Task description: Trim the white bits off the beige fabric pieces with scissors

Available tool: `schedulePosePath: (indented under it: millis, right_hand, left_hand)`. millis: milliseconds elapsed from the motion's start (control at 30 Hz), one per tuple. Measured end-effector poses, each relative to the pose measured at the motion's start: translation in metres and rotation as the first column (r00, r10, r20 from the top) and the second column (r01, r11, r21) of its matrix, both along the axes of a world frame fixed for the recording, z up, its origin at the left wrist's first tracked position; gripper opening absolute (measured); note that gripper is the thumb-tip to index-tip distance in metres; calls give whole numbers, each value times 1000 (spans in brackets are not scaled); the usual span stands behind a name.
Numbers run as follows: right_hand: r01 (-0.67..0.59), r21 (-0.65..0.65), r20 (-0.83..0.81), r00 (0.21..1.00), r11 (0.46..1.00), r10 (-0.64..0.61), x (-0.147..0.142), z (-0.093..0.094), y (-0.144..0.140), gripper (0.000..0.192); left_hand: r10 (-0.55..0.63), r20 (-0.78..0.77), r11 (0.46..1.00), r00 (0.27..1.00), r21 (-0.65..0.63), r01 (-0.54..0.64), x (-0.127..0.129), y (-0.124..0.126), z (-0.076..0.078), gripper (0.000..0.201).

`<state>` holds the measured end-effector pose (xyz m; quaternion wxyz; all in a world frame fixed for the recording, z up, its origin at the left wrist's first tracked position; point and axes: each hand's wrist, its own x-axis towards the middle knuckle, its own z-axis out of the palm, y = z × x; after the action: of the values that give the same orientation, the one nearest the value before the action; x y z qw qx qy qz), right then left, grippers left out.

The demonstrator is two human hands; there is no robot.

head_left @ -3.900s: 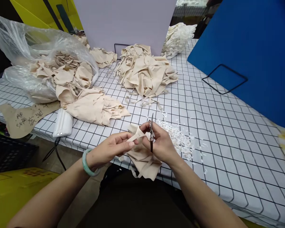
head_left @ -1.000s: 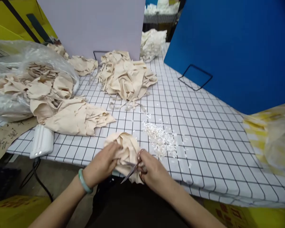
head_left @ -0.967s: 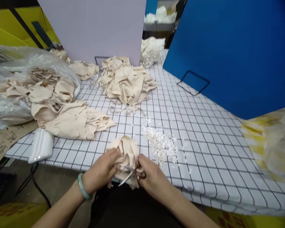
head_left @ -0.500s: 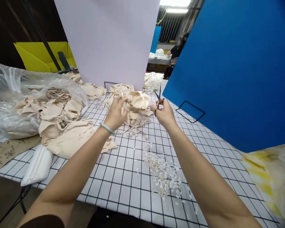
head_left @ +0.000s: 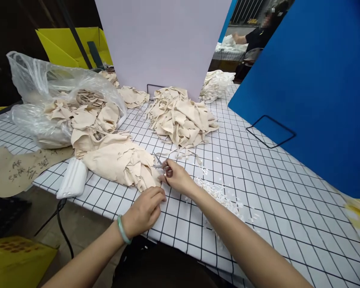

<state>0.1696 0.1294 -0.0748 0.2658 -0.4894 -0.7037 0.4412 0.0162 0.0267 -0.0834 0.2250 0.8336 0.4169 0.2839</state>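
My right hand grips small scissors by the handle loops, with the blades apart and pointing up and left. The blades lie at the right edge of a stack of beige cut fabric pieces. Just in front of that stack's frayed right end is my left hand, fingers bent and thumb apart from them, with no piece visible in it. Farther back stands a heap of loose beige fabric pieces. Small white scraps lie beside and partly under my right forearm.
On the left is a clear plastic bag full of fabric pieces, near a white power strip and a brown pattern sheet with writing. A pale panel and a blue panel stand behind. Another person works beyond.
Both hands have come back from the far heap toward the near fabric stack. The beige piece by my left hand is now let go on the heap. The view has turned left and down.
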Motion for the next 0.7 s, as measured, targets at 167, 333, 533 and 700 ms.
schedulePosePath:
  millis: [167, 333, 533, 700]
  right_hand:
    - [60, -31, -18, 998, 998, -60, -28, -4, -4, 19]
    - [90, -133, -139, 984, 987, -108, 38, 22, -43, 18]
    - [-183, -258, -459, 887, 949, 46, 92, 45, -140, 22]
    - [-484, -426, -451, 846, 764, 284, 83, 38, -190, 20]
  left_hand:
    - [142, 138, 989, 980, -58, -135, -12, -14, 2, 24]
    - [266, 236, 964, 935, -87, -253, -22, -19, 10, 16]
    - [332, 543, 697, 771, -693, 188, 11, -26, 19, 31]
    - [783, 516, 459, 347, -856, 238, 25, -10, 13, 39]
